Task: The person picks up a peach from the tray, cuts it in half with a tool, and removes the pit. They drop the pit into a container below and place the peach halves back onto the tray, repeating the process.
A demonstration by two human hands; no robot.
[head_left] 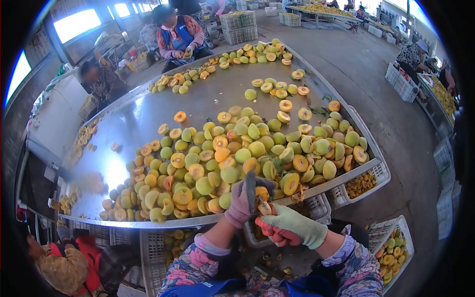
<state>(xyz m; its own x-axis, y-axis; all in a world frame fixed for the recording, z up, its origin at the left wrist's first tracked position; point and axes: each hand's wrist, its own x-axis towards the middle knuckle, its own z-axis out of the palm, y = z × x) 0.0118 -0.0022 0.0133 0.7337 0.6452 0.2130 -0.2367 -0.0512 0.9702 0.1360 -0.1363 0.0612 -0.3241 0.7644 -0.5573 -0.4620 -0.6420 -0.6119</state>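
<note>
My left hand [243, 199], in a pink and dark grey glove, is closed around a yellow-orange peach half [262, 193] at the table's near edge. My right hand [289, 227], in a pale green and red glove, grips a small tool with a light handle [265, 208]. The tool's tip meets the fruit; its exact shape is hidden. Just beyond my hands, a large heap of green-yellow peach halves [230, 174] covers the near part of the metal table [148, 115]. Some show their cut orange faces and brown centres.
A raised metal rim [341, 174] edges the table. Below it stand a crate of cut pieces [388, 171] and a crate of peach halves [404, 222]. Co-workers sit across the table [180, 37] and at the lower left [74, 262]. Stacked crates [239, 27] stand farther back.
</note>
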